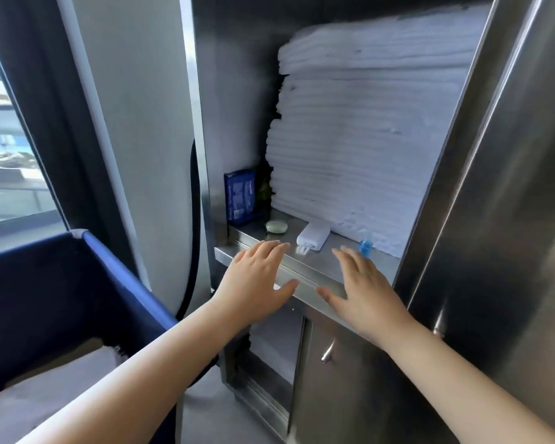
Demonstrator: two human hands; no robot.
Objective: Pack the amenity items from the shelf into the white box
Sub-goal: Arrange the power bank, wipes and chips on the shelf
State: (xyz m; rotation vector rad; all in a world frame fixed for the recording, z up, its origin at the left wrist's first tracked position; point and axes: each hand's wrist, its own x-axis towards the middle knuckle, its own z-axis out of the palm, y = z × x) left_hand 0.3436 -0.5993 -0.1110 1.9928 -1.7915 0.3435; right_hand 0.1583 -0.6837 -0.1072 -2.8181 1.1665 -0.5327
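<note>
On the steel shelf (321, 267) lie a pale green soap bar (276, 226), a white packet (313, 240) and a small blue bottle (365, 245). A dark blue box (240, 197) stands at the shelf's back left. My left hand (257, 280) is stretched out with straight fingers at the shelf's front edge, just short of the soap. My right hand (362, 290) is also spread flat, its fingertips just in front of the blue bottle. Neither hand holds anything. No white box can be seen.
A tall stack of folded white towels (366, 129) fills the shelf behind the items. A steel cabinet door (500, 203) stands at the right, with lower doors and a handle (328, 350) under the shelf. A blue cart bin (61, 290) holding white linen sits at the left.
</note>
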